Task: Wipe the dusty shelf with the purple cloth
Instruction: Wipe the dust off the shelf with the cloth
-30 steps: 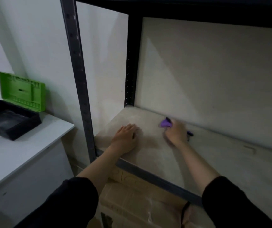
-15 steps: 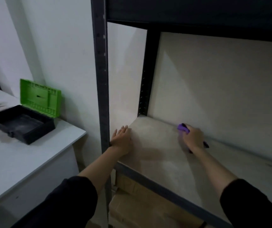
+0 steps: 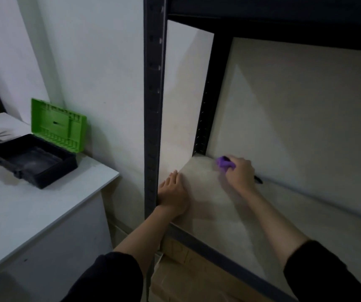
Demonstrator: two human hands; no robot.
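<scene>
While the purple cloth [image 3: 225, 164] is gripped by the curled right hand [image 3: 239, 174], protruding beyond its fingers, the left hand [image 3: 173, 195] is laid flat on the shelf [image 3: 218, 216]. Being soft and light, the cloth is judged best bunched under the palm.

- Two hands: one left hand [image 3: 173, 192], one right hand [image 3: 239, 174].
- One purple cloth [image 3: 224, 163].
- One shelf [image 3: 229, 216], with two dark uprights: front post [image 3: 152, 105], rear post [image 3: 208, 94].
- One table [image 3: 33, 214].
- One black case [image 3: 31, 159] with one green lid [image 3: 58, 125].
- One dark pen-like thing [image 3: 258, 180].
</scene>
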